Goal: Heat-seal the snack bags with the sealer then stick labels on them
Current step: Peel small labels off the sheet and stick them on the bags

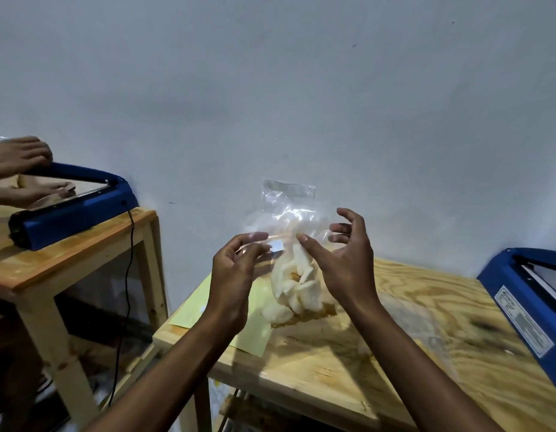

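My left hand (pixel 236 269) and right hand (pixel 342 263) pinched the snack bag (pixel 290 260), held up over the table (pixel 379 338). I think I was sticking on a label. Right of the bag waited my sealer (pixel 526 294).

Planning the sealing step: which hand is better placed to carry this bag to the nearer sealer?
Probably the right hand: it already touches the snack bag, and the blue sealer sits on its side.

Dim, soft indoor light, wide-angle bending at the edges, slight blur, glare on the clear bag (pixel 289 207).
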Available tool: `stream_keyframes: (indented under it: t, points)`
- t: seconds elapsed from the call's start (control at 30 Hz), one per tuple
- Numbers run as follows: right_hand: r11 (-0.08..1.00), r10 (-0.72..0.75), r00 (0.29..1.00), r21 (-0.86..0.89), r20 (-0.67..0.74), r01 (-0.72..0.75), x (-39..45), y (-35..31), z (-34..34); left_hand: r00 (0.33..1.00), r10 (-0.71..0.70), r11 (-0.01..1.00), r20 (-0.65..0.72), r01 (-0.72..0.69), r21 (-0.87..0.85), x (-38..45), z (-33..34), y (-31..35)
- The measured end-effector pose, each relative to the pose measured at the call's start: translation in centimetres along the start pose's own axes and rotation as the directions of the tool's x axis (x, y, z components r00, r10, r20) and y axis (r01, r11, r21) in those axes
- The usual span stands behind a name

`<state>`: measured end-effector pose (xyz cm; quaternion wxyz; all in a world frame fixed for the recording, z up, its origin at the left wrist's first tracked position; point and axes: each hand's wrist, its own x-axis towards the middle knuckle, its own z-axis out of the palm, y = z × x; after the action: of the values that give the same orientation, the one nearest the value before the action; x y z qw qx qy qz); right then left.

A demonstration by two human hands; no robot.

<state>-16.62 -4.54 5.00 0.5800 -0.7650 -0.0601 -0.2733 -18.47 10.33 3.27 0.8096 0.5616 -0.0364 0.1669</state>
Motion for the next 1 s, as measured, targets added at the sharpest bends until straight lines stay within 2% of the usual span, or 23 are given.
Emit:
stream_keyframes:
  t: [0.13, 0.23, 0.33, 0.53, 0.6, 0.67, 0.73, 0.8, 0.9, 0.93, 1.0]
  points:
    - [0.999, -0.036, 0.999, 0.012, -0.004, 0.036, -0.4, 0.0, -0.2, 0.998, 0.050, 0.987, -0.045, -0.042, 0.154, 0.1, 0.1, 0.0]
    - [0.999, 0.001, 1.000, 0.045, -0.003, -0.001, -0.4, 0.1, -0.4, 0.995, 0.065, 0.972, -0.069, -0.048, 0.228, 0.0, 0.1, -0.1]
    - [0.988, 0.089, 0.996, 0.126, 0.016, -0.091, -0.1, 0.2, -0.7, 0.999, 0.002, 0.986, -0.045, 0.005, 0.166, 0.2, 0.0, -0.2]
    - [0.967, 0.167, 0.981, 0.179, 0.103, -0.183, 1.4, 0.2, -2.1, 0.992, -0.038, 0.996, 0.121, 0.027, 0.088, 0.9, -0.4, -0.1]
    - [0.979, 0.141, 0.984, 0.131, 0.112, -0.155, 1.7, 0.4, -2.6, 0.984, -0.049, 0.996, 0.172, 0.035, 0.085, 1.1, -0.6, -0.3]
    - [0.998, 0.046, 0.990, -0.048, 0.136, -0.040, 2.0, 0.1, -3.4, 0.973, -0.045, 0.993, 0.225, 0.018, 0.120, 1.2, -0.7, -0.5]
    - [0.984, 0.008, 0.968, -0.175, 0.252, 0.038, 2.4, -0.6, -4.3, 0.957, -0.048, 0.992, 0.285, 0.012, 0.128, 1.3, -0.6, -0.6]
    - [0.984, 0.058, 0.923, -0.175, 0.380, 0.010, 2.9, -1.2, -5.3, 0.940, -0.083, 0.988, 0.330, 0.034, 0.151, 1.6, -0.3, -0.7]
    - [0.985, 0.062, 0.930, -0.173, 0.362, 0.001, 3.2, -1.7, -6.7, 0.970, -0.072, 0.946, 0.233, -0.008, 0.324, 1.9, 1.3, -0.6]
    - [0.985, 0.047, 0.942, -0.174, 0.332, 0.012, 3.2, -1.8, -7.0, 0.986, 0.008, 0.920, 0.166, -0.072, 0.386, 1.9, 2.0, -0.7]
    - [0.977, 0.028, 0.957, -0.210, 0.288, 0.034, 2.7, -1.9, -7.2, 0.978, 0.202, 0.854, 0.059, -0.206, 0.479, 1.7, 3.6, -0.3]
